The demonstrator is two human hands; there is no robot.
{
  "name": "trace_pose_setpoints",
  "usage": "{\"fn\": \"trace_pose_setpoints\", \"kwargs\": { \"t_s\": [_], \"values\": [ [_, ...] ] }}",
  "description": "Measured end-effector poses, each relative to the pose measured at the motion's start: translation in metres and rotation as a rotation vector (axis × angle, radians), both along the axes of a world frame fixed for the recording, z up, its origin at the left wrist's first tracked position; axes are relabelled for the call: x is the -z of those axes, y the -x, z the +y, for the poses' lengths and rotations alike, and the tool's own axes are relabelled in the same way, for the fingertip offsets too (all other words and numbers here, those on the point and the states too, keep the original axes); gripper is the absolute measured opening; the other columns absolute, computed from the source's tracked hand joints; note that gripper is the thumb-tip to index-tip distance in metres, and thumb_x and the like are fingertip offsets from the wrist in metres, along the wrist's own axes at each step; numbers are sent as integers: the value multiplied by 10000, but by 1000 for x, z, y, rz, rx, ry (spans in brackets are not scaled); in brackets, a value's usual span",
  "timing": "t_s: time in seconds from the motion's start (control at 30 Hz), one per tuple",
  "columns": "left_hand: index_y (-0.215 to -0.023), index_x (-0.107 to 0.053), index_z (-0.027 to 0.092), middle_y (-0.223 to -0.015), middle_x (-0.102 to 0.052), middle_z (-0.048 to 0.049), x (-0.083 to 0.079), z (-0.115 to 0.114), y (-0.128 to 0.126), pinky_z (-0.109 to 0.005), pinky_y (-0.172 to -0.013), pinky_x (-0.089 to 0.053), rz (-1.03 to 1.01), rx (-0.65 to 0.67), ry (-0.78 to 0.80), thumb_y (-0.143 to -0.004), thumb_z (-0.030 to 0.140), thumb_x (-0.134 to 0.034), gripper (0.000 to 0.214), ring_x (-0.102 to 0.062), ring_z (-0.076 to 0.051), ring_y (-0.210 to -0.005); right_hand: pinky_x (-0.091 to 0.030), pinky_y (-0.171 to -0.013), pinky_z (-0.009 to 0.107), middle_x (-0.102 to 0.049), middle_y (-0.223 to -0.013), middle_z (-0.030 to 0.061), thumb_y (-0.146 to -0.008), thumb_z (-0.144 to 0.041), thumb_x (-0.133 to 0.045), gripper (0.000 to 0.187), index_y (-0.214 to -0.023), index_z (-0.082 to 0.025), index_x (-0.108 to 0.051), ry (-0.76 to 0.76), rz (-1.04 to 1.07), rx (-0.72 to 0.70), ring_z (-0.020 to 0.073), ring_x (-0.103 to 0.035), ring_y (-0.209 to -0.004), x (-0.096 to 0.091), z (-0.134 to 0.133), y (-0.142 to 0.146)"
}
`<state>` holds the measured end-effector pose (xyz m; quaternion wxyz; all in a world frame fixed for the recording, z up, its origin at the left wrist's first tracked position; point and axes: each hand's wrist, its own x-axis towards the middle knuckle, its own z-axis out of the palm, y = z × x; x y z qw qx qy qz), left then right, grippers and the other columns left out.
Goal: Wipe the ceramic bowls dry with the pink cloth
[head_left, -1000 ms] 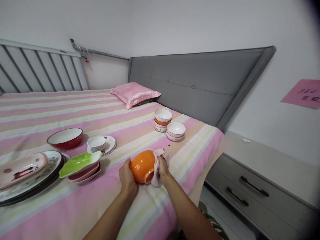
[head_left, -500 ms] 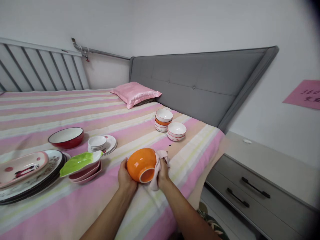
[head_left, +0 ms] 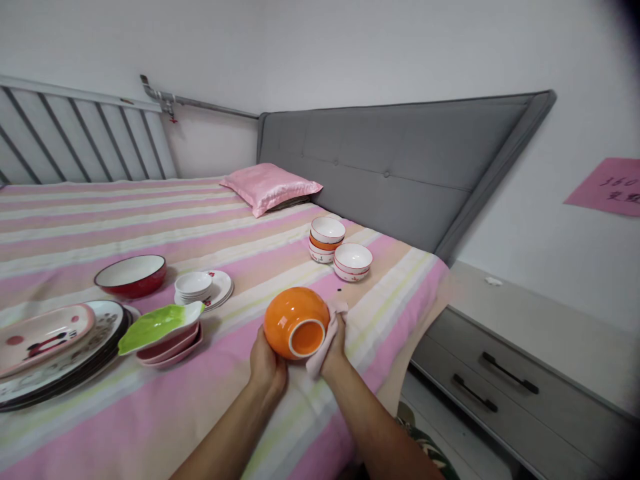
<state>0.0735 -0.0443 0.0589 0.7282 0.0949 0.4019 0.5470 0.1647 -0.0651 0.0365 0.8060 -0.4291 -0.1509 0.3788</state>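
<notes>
An orange bowl (head_left: 287, 317) is held above the bed, tipped so its round foot faces toward me. My left hand (head_left: 267, 363) grips the bowl from its left and lower side, fingers partly hidden behind it. On the other side, my right hand (head_left: 334, 350) holds a pale pink cloth (head_left: 323, 353) against the bowl's wall; its fingertips are covered by the cloth and bowl. Beyond the hands stand two short stacks of bowls: one with a white bowl (head_left: 328, 229) over an orange one, the other of white red-rimmed bowls (head_left: 353, 257).
Left on the striped bedspread (head_left: 220, 413) are a red bowl (head_left: 134, 280), small white dishes (head_left: 194, 285) on plates, a green leaf-shaped dish (head_left: 159, 327) over pink ones, and stacked plates (head_left: 107, 317). A pink pillow (head_left: 273, 185) lies by the headboard (head_left: 370, 153). A drawer cabinet (head_left: 520, 320) stands right.
The orange bowl has moved slightly right and up and turned, so its foot faces me more fully. Both hands have shifted right with it, the cloth still against its side.
</notes>
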Motion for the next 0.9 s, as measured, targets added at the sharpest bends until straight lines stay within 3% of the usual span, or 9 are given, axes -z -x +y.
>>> {"fn": "trace_pose_setpoints", "kwargs": {
  "t_s": [0.13,0.27,0.4,0.53,0.67,0.77,0.9],
  "values": [
    [-856,-643,132,-830,-691,-69,-3,3,4,-267,-612,-524,48,89,-100,-857,328,-541,220,-644,-174,-699,-548,-710,338,-706,-875,42,-719,-422,-464,289,-890,-206,-550,59,134,-62,224,-678,-826,-15,-3,-6],
    [-781,-611,130,-716,-647,-33,-11,8,14,-234,-549,-478,197,209,-381,-787,408,-630,279,-588,-145,-608,-522,-649,289,-687,-798,8,-706,-400,-524,221,-834,-220,-514,81,29,-16,198,-661,-748,-18,-2,-9],
    [-605,-516,146,-517,-469,49,-19,16,27,-166,-427,-334,345,326,-598,-715,418,-698,345,-410,-73,-449,-456,-595,236,-631,-663,-18,-726,-411,-547,212,-726,-199,-541,150,-293,-54,153,-591,-632,-21,-7,-11],
    [-503,-479,142,-449,-406,39,-18,25,37,-174,-385,-228,586,536,-732,-700,503,-677,456,-337,-66,-398,-416,-648,234,-609,-578,-22,-770,-451,-531,288,-678,-194,-624,341,-677,-181,163,-587,-658,-32,-15,-7],
    [-414,-434,150,-377,-374,24,-13,26,37,-188,-366,-172,651,568,-679,-680,571,-656,546,-303,-64,-349,-420,-702,265,-640,-611,-4,-808,-511,-460,386,-698,-199,-659,417,-697,-203,191,-611,-717,-31,-15,-4],
    [-405,-391,168,-350,-365,35,-14,22,33,-189,-348,-184,570,473,-573,-633,542,-709,541,-296,-61,-321,-441,-683,266,-652,-629,14,-770,-527,-499,386,-687,-189,-665,408,-530,-166,198,-617,-723,-20,-9,-7],
    [-465,-453,159,-375,-428,32,-20,20,30,-205,-340,-288,470,296,-422,-611,485,-739,458,-378,-88,-325,-437,-575,232,-620,-621,-4,-707,-458,-573,270,-683,-191,-603,259,-232,-57,150,-575,-618,-11,0,-14]
  ]
}}
